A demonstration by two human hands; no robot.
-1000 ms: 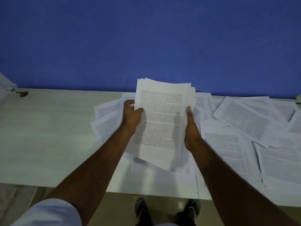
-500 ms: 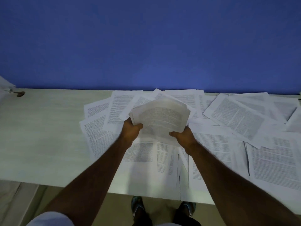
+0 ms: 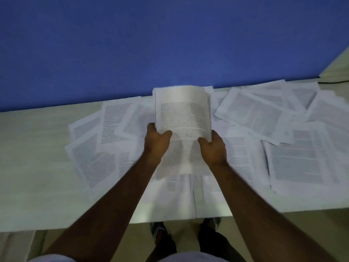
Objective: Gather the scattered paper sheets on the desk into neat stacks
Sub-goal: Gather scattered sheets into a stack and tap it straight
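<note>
The bundle of sheets has swung back upright from its flatter tilt, held above the desk, left hand and right hand both clamped on its lower edge. Early going, I'd say: scattered pages cover the desk, none stacked yet.

We cannot read the print on the held stack: it is blurred, and its lower part smears between the left hand and right hand. The loose sheets right of the grip run off the picture's edge. Below the grip, both forearms hide parts of the desk, and our shoes show only partly past its near edge.
</note>
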